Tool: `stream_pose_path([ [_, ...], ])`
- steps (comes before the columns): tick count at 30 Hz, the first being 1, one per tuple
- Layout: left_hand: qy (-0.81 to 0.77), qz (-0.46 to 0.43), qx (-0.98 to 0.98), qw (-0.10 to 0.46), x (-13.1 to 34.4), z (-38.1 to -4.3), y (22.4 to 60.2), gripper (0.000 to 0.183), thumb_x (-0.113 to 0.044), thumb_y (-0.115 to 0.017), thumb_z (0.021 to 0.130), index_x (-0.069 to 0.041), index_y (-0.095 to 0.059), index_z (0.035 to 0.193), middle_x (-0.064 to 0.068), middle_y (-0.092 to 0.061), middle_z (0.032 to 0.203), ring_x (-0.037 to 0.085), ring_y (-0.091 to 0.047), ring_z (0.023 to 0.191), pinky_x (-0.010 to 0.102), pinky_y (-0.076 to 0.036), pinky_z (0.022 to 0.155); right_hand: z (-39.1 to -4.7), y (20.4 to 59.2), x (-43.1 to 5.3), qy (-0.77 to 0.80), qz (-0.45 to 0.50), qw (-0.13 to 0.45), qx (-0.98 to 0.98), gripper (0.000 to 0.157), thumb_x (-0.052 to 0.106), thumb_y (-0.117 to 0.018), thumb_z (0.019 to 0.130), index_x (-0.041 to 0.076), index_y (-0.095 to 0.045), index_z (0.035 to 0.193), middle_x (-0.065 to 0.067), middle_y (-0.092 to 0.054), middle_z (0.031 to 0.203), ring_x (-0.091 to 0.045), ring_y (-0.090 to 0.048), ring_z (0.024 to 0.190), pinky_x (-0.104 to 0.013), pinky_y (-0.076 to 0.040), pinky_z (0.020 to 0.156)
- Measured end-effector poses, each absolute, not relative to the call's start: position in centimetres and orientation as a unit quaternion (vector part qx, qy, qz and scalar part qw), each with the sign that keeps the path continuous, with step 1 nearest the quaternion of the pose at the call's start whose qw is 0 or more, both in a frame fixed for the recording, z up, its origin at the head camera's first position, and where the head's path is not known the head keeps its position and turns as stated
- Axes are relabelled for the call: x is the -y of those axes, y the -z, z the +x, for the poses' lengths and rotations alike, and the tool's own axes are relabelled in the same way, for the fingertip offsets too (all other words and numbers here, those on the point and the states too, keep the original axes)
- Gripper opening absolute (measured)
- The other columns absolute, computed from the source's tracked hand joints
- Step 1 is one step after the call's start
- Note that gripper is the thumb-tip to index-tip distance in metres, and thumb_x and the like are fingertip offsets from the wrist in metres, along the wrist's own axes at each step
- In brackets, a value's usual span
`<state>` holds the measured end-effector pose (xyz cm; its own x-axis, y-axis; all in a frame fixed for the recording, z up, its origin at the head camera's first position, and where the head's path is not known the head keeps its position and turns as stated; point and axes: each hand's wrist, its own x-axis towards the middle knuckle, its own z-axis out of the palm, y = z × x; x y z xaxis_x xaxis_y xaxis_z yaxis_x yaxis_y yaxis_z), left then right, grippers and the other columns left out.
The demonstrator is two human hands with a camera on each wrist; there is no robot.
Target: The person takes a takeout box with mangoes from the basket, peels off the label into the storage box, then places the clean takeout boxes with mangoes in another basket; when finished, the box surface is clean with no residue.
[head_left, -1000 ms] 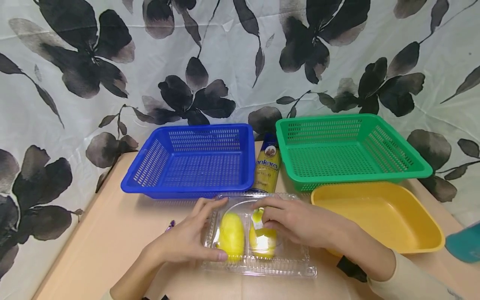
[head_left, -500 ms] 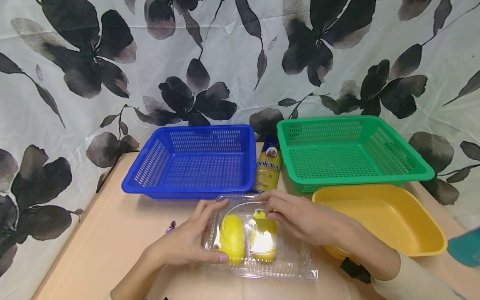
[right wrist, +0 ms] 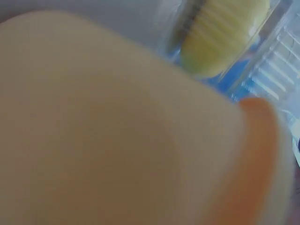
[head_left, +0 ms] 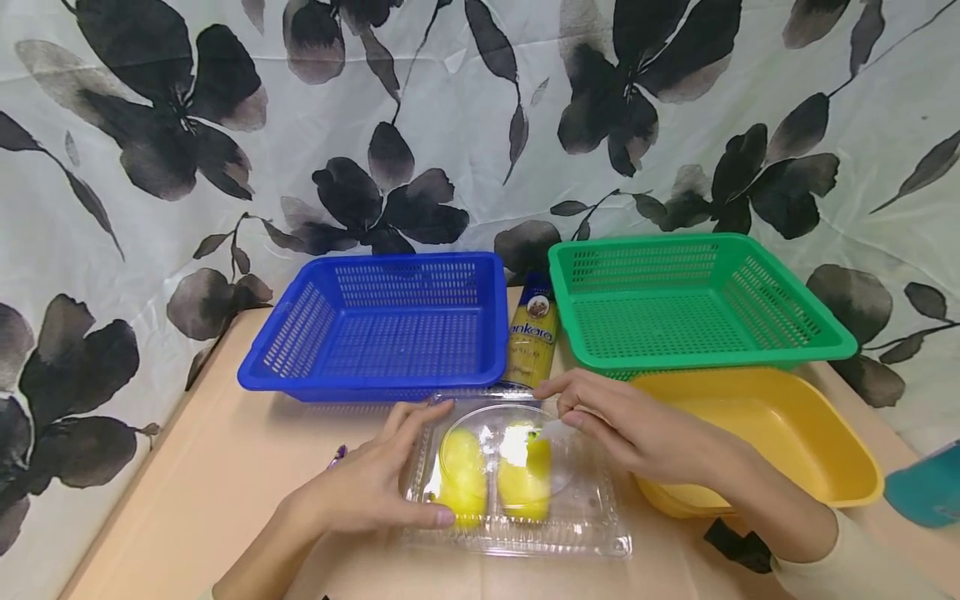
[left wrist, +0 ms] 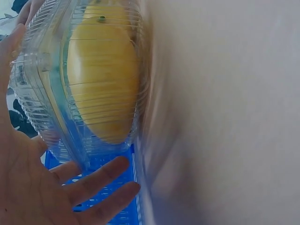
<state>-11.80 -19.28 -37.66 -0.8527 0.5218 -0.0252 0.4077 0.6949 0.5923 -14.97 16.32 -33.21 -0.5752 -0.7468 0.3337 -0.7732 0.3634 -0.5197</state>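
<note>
Holding the clear box (head_left: 492, 479) still should help the right hand (head_left: 630, 429). The left hand's (head_left: 367, 483) grip spreads wide at its 9 o'clock edge; I can't tell if the right grip pinches anything. The box lies on the tabletop (head_left: 225, 467), long way 9 to 3, its 2 yellow fruits (head_left: 461, 479) about 12 to 6.

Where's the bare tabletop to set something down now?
The largest bare tabletop is left of the left hand and purple object, in front of the blue basket; a smaller patch borders the near edge of the clear container. Crowded: between blue basket and green basket, where the yellow pack lies, and around the yellow tray.
</note>
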Motion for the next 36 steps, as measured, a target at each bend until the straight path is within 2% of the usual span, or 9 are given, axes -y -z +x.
stream_pose_path([
  [4,-0.297,0.254,-0.915,0.098,19.4,-11.8,37.9,0.112,-0.072,-0.080,0.073,-0.044,-0.017,0.162,-0.003,-0.035,0.145,0.022,-0.056,0.118,0.039,-0.054,0.085,-14.6,33.2,-17.8,-0.306,0.438,0.018,0.845,0.029,0.008,-0.049,0.108,0.022,-0.057,0.131,0.005,-0.060,0.139,-0.006,-0.061,0.109,-0.027,-0.056,0.088],
  [9,-0.287,0.256,-0.917,0.107,19.5,-12.0,37.5,0.112,-0.073,-0.078,0.073,-0.044,-0.017,0.162,-0.004,-0.033,0.147,0.022,-0.056,0.117,0.043,-0.054,0.089,-14.3,33.1,-19.7,-0.278,0.415,0.038,0.866,0.024,0.009,-0.055,0.106,0.031,-0.058,0.117,0.008,-0.059,0.139,-0.014,-0.060,0.125,-0.031,-0.055,0.099],
  [12,-0.282,0.256,-0.917,0.115,19.4,-12.2,37.2,0.112,-0.074,-0.078,0.073,-0.043,-0.017,0.162,-0.004,-0.033,0.147,0.022,-0.057,0.116,0.045,-0.054,0.091,-14.4,32.9,-20.8,-0.278,0.413,0.049,0.866,0.028,0.007,-0.058,0.104,0.033,-0.058,0.110,0.008,-0.060,0.136,-0.017,-0.060,0.125,-0.028,-0.054,0.100],
  [16,-0.285,0.257,-0.916,0.120,19.3,-12.3,37.0,0.113,-0.074,-0.078,0.073,-0.041,-0.017,0.163,-0.003,-0.034,0.143,0.022,-0.056,0.114,0.044,-0.054,0.091,-14.8,33.0,-22.2,-0.280,0.419,0.064,0.861,0.032,0.003,-0.062,0.101,0.034,-0.059,0.110,0.008,-0.062,0.131,-0.015,-0.061,0.121,-0.021,-0.053,0.097],
  [24,-0.295,0.251,-0.913,0.125,19.5,-11.9,37.4,0.113,-0.070,-0.080,0.074,-0.042,-0.016,0.162,-0.004,-0.034,0.137,0.020,-0.055,0.101,0.029,-0.051,0.074,-15.9,33.1,-24.1,-0.276,0.413,0.057,0.866,0.029,0.002,-0.062,0.101,0.026,-0.064,0.116,0.008,-0.066,0.119,-0.006,-0.062,0.103,-0.022,-0.056,0.084],
  [26,-0.297,0.250,-0.913,0.122,19.6,-11.8,37.4,0.113,-0.070,-0.081,0.074,-0.042,-0.016,0.162,-0.004,-0.034,0.139,0.020,-0.056,0.100,0.030,-0.052,0.073,-16.1,33.0,-24.6,-0.284,0.402,0.044,0.869,0.029,0.003,-0.061,0.102,0.025,-0.065,0.119,0.009,-0.067,0.119,-0.004,-0.061,0.101,-0.023,-0.056,0.082],
  [28,-0.297,0.252,-0.913,0.119,19.7,-11.8,37.5,0.113,-0.070,-0.080,0.074,-0.040,-0.016,0.163,-0.003,-0.033,0.141,0.020,-0.057,0.104,0.033,-0.053,0.079,-16.3,32.9,-25.3,-0.297,0.392,0.028,0.870,0.028,0.003,-0.059,0.103,0.025,-0.066,0.118,0.008,-0.067,0.120,-0.005,-0.062,0.104,-0.025,-0.057,0.084],
  [33,-0.304,0.255,-0.909,0.127,19.7,-11.9,37.5,0.114,-0.068,-0.081,0.075,-0.038,-0.015,0.164,-0.001,-0.031,0.146,0.022,-0.055,0.112,0.039,-0.053,0.084,-16.6,32.9,-27.2,-0.304,0.375,-0.004,0.876,0.028,0.005,-0.060,0.103,0.033,-0.065,0.110,0.005,-0.068,0.124,-0.008,-0.064,0.111,-0.026,-0.059,0.084],
  [36,-0.306,0.255,-0.907,0.133,19.7,-12.0,37.7,0.115,-0.067,-0.081,0.075,-0.037,-0.015,0.164,-0.001,-0.030,0.147,0.022,-0.053,0.114,0.040,-0.052,0.086,-16.9,33.0,-28.5,-0.287,0.376,-0.011,0.881,0.031,0.006,-0.062,0.102,0.036,-0.064,0.107,0.006,-0.069,0.122,-0.005,-0.065,0.107,-0.024,-0.058,0.081],
])
